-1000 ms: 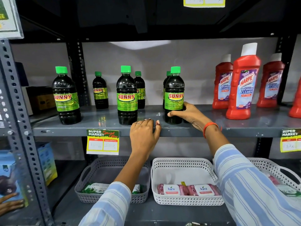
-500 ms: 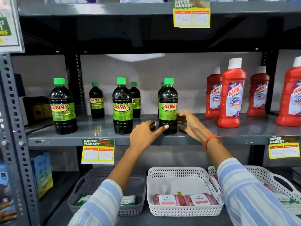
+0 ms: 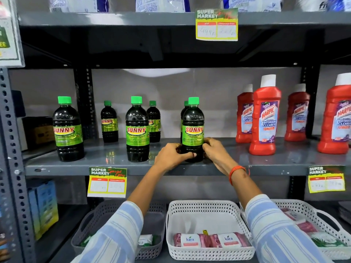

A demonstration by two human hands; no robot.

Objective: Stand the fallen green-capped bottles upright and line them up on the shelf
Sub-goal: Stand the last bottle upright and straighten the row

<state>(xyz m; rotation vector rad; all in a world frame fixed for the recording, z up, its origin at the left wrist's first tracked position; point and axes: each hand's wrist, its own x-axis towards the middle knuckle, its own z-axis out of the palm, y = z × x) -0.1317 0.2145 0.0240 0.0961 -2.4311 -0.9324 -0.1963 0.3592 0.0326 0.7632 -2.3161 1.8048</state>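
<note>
Several dark green-capped Sunny bottles stand upright on the grey shelf (image 3: pixel 114 164). Three are in front: a left bottle (image 3: pixel 67 130), a middle bottle (image 3: pixel 137 130) and a right bottle (image 3: pixel 193 126). Smaller-looking ones stand behind them: a back-left bottle (image 3: pixel 109 122), a back-middle bottle (image 3: pixel 154 122), and one mostly hidden behind the right bottle. My left hand (image 3: pixel 171 156) and my right hand (image 3: pixel 216 153) both grip the base of the right front bottle, one on each side. No bottle lies on its side.
Red Harpic cleaner bottles (image 3: pixel 266 118) stand to the right on the same shelf. Price tags (image 3: pixel 107 182) hang from the shelf edge. Below are a grey basket (image 3: pixel 152 251), a white basket (image 3: pixel 209 251) with Kara packs and another white basket (image 3: pixel 330 224). A perforated upright (image 3: pixel 11 149) frames the left.
My left hand left the shelf edge and closed on the right front bottle's base. My right hand stayed at that bottle. The view tilted up, showing the shelf above.
</note>
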